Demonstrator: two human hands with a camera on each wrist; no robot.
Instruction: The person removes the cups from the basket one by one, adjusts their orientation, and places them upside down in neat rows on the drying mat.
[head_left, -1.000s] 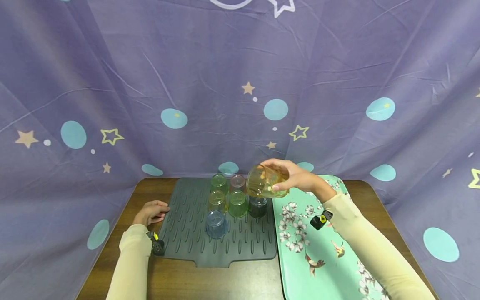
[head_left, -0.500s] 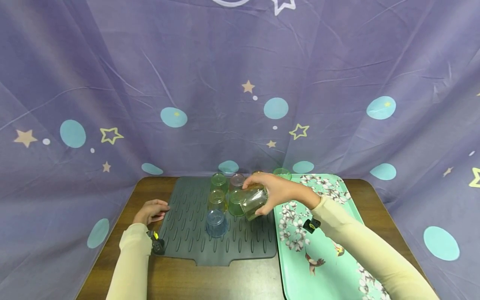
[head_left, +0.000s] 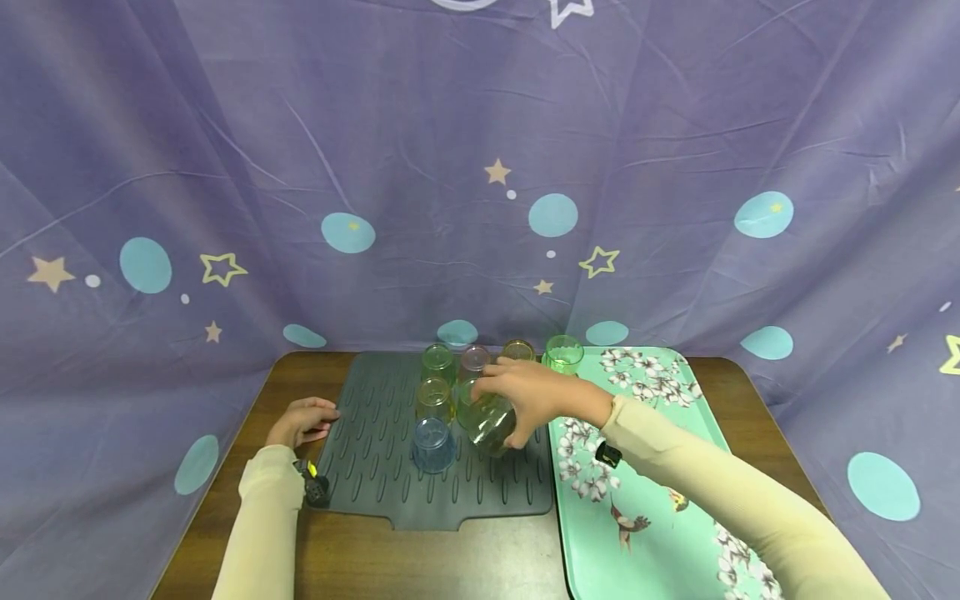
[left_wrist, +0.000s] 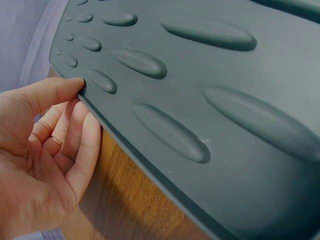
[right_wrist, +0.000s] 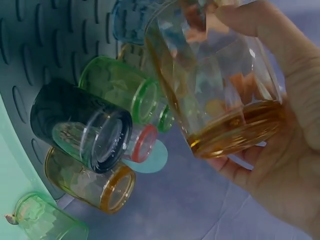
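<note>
My right hand [head_left: 525, 398] grips a yellow-tinted tumbler [right_wrist: 225, 90], tilted above the right part of the dark drying mat [head_left: 375, 475]. Its neighbour on the left is a blue tumbler [head_left: 433, 447] standing on the mat. Behind are yellow [head_left: 435, 404], green [head_left: 438, 362], pink [head_left: 475, 360] and amber [head_left: 517, 348] tumblers, base up. A second green tumbler [right_wrist: 112, 85] and a dark one [right_wrist: 70, 117] appear in the right wrist view; in the head view the hand covers the dark one. My left hand [left_wrist: 55, 135] pinches the mat's left edge, fingertips against it.
A mint flowered tray [head_left: 637, 567] lies right of the mat, below my right forearm. Near its back left corner stands a light green tumbler [head_left: 564, 354]. The wooden table [head_left: 360, 567] shows around both, and a purple patterned curtain [head_left: 420, 208] hangs behind.
My right hand has carried the yellow tumbler left and toward me, lower over the mat. The amber and light green tumblers behind it have come into sight. My left hand stays put.
</note>
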